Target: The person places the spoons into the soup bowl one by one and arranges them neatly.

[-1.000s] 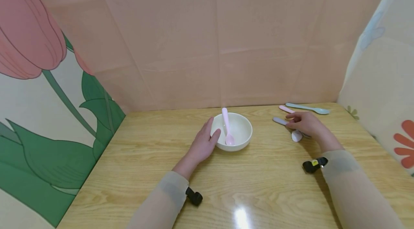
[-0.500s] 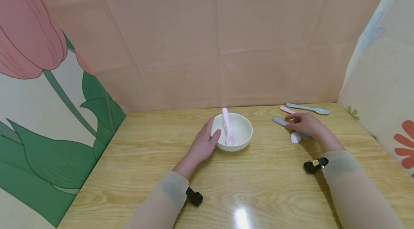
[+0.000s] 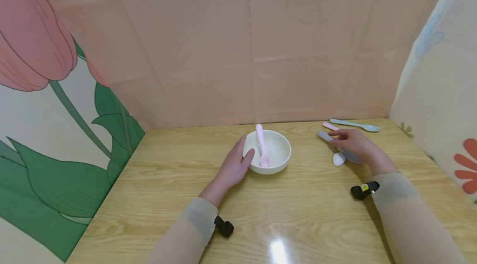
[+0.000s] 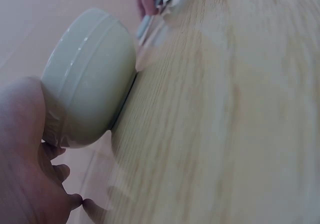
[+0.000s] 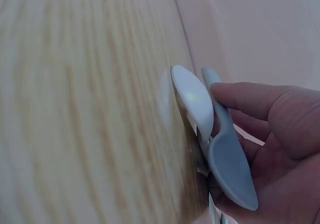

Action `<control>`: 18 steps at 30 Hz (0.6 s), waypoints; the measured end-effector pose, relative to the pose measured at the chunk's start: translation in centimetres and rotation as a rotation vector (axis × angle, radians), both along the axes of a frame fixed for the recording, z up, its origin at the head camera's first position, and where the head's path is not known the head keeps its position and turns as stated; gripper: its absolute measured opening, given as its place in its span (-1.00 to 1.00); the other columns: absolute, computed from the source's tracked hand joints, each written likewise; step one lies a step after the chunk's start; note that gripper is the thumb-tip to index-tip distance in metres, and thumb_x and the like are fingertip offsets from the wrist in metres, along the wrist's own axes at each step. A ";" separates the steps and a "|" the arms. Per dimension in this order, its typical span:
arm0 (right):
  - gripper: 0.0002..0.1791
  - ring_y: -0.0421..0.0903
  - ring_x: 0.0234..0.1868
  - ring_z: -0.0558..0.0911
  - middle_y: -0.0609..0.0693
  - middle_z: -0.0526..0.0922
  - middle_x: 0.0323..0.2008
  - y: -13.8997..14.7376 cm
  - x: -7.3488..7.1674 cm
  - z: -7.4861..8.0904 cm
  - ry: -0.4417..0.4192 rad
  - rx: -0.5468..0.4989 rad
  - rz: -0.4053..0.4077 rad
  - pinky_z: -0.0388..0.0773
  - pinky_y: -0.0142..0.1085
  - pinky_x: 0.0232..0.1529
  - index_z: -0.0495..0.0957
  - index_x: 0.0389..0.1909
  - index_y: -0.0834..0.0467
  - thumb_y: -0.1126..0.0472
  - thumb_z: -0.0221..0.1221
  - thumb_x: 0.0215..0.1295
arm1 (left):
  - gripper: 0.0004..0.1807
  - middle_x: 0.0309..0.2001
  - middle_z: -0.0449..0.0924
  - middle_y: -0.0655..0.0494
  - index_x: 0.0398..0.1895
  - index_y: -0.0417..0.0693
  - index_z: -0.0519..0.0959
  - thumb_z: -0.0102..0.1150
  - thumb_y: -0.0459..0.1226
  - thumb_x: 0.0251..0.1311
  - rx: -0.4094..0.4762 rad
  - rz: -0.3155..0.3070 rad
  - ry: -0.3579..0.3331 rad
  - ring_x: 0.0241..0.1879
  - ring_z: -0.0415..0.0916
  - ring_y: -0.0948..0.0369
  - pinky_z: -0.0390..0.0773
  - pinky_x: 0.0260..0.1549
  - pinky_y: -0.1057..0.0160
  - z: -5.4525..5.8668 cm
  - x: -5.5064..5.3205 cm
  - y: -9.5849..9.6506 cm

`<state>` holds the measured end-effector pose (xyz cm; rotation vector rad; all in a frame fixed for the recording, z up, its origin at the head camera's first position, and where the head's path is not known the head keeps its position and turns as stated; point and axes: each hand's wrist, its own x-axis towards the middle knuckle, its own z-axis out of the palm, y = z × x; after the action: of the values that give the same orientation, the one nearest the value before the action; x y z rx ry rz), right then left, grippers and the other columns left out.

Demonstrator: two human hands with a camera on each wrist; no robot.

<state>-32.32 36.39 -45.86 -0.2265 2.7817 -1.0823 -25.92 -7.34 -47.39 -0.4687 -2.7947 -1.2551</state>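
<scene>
One glossy round bowl (image 4: 95, 79) — one smooth grey spoon (image 5: 230, 154), pinched.

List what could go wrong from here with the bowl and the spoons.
The right hand pinches the gray spoon by its handle, with a white spoon head close beside its bowl end; moving one might knock or drag the other.

The pink spoon leans in the white bowl with its handle sticking up past the rim, so a bump could make it slide.

The left hand is at the bowl's side; a push there might shift the bowl.
</scene>
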 end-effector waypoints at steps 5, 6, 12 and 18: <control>-0.31 0.32 0.28 0.54 0.48 0.56 0.31 -0.1 0.1 0.3 -0.026 -0.037 -0.012 0.50 0.14 0.27 0.39 0.56 0.41 0.04 0.27 0.67 | -0.20 0.77 0.05 -0.04 0.85 0.02 -0.07 -0.19 0.12 0.78 -0.003 -0.001 -0.017 0.72 0.05 0.00 0.11 0.66 -0.05 0.1 0.0 0.0; -0.30 0.32 0.29 0.53 0.49 0.54 0.33 -0.1 0.1 0.3 -0.032 -0.042 -0.014 0.50 0.13 0.27 0.38 0.57 0.42 0.03 0.25 0.67 | -0.20 0.77 0.05 -0.04 0.85 0.02 -0.07 -0.19 0.12 0.78 -0.002 -0.001 -0.018 0.72 0.05 0.00 0.10 0.66 -0.05 0.1 0.0 0.0; -0.25 0.25 0.31 0.49 0.50 0.43 0.45 -0.6 0.2 0.7 -0.061 -0.073 -0.030 0.54 -0.13 0.15 0.28 0.62 0.44 0.00 0.17 0.72 | -0.20 0.77 0.04 -0.05 0.85 0.01 -0.07 -0.21 0.13 0.78 0.000 -0.002 -0.012 0.72 0.04 -0.01 0.10 0.66 -0.07 0.0 0.0 -0.1; -0.27 0.14 0.24 0.50 0.43 0.50 0.39 -1.1 0.2 1.0 -0.041 -0.110 -0.029 0.50 -0.33 0.03 0.23 0.64 0.44 0.01 0.08 0.77 | -0.20 0.78 0.04 -0.05 0.85 0.02 -0.08 -0.20 0.13 0.77 -0.002 0.001 -0.011 0.72 0.03 -0.02 0.10 0.66 -0.07 0.0 0.0 -0.1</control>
<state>-32.11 35.31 -44.83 -0.1752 2.7004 -1.2339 -25.92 -7.49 -47.34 -0.4617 -2.8051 -1.2590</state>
